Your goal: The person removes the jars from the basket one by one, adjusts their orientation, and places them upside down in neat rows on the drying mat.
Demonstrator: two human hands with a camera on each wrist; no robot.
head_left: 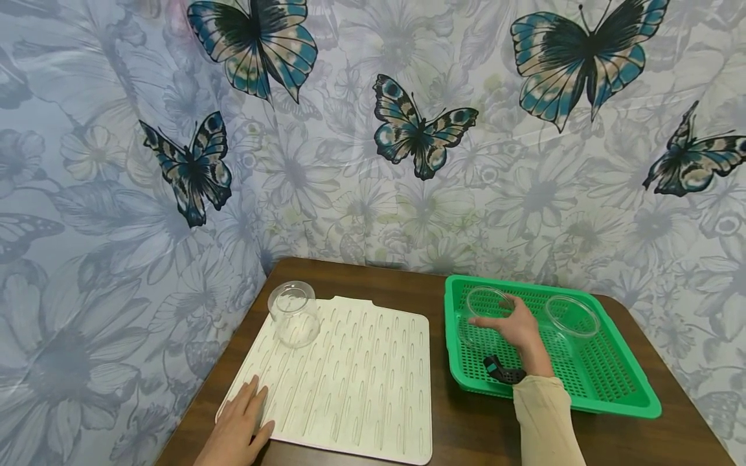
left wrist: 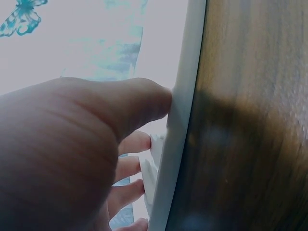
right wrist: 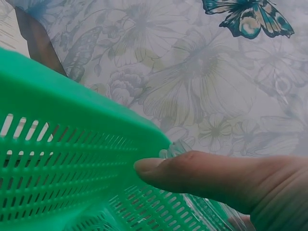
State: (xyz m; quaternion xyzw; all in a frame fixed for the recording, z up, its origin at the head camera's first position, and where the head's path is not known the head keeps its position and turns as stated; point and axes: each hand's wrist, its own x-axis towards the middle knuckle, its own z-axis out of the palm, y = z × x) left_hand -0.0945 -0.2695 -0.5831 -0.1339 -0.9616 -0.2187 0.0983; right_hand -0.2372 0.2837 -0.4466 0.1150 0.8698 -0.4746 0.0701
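Observation:
My right hand [head_left: 520,328] reaches into the green basket [head_left: 628,393], its thumb and fingers spread around the rim of a clear bowl [head_left: 481,300]. In the right wrist view the thumb lies against the clear rim [right wrist: 180,148], beside the basket wall; most fingers are hidden there. A second clear bowl [head_left: 574,327] stands to the right in the same basket. My left hand [head_left: 237,424] rests with extended fingers on the near left corner of the white ridged mat [head_left: 350,382]. On the mat's far left corner, another clear bowl [head_left: 294,317] sits upside down.
The brown wooden table [head_left: 443,424] bears the mat on the left and the basket on the right. A patterned cloth [head_left: 361,213] with butterflies stands close behind the table. A black strap with a device [head_left: 502,371] is around my right wrist.

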